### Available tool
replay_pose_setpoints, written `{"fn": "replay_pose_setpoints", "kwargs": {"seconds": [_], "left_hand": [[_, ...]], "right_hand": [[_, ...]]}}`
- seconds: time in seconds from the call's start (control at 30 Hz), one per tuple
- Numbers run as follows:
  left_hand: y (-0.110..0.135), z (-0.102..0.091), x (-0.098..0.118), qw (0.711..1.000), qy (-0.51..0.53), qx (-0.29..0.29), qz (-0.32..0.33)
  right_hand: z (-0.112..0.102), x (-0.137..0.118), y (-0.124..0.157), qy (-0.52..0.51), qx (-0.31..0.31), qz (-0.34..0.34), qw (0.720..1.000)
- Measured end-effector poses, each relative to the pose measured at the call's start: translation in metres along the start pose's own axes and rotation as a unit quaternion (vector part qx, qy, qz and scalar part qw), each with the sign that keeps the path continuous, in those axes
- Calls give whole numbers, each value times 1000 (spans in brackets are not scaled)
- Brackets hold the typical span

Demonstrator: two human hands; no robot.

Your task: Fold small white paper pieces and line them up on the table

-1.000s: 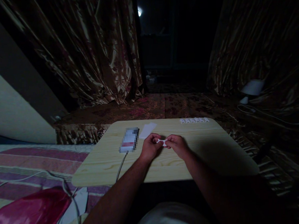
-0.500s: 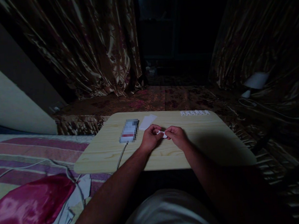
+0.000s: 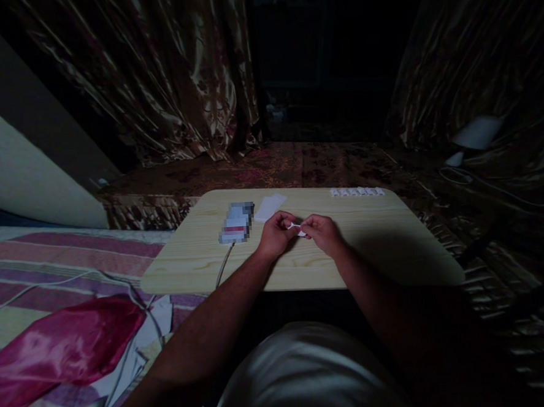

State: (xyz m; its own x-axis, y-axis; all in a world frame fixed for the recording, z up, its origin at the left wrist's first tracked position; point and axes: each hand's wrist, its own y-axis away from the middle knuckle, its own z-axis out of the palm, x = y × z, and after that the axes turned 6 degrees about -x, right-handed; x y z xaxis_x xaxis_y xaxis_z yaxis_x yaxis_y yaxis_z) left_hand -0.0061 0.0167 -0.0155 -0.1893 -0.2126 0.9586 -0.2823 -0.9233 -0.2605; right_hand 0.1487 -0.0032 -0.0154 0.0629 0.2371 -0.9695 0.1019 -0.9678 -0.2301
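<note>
Both of my hands meet over the middle of a light wooden table. My left hand and my right hand each pinch one end of a small white folded piece of paper, held just above the tabletop. The fingers of both hands are curled tight on it. A flat white sheet of paper lies just behind my left hand. A row of several small white folded pieces stands along the far right edge of the table.
A phone-like device with a cable lies left of my hands. A striped bedspread with a shiny red bag is at the left. Dark patterned curtains hang behind, and a white lamp sits on the floor at the right.
The camera has tilted down, so the table sits higher in the picture. My hands stay together on the small white piece, with only slight finger movement.
</note>
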Motion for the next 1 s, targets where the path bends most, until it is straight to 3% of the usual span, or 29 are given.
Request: {"fn": "replay_pose_setpoints", "kwargs": {"seconds": [1.0], "left_hand": [[-1, -1, 3, 1000, 14, 4, -1]], "right_hand": [[2, -3, 0, 13, 3, -1, 1000]]}}
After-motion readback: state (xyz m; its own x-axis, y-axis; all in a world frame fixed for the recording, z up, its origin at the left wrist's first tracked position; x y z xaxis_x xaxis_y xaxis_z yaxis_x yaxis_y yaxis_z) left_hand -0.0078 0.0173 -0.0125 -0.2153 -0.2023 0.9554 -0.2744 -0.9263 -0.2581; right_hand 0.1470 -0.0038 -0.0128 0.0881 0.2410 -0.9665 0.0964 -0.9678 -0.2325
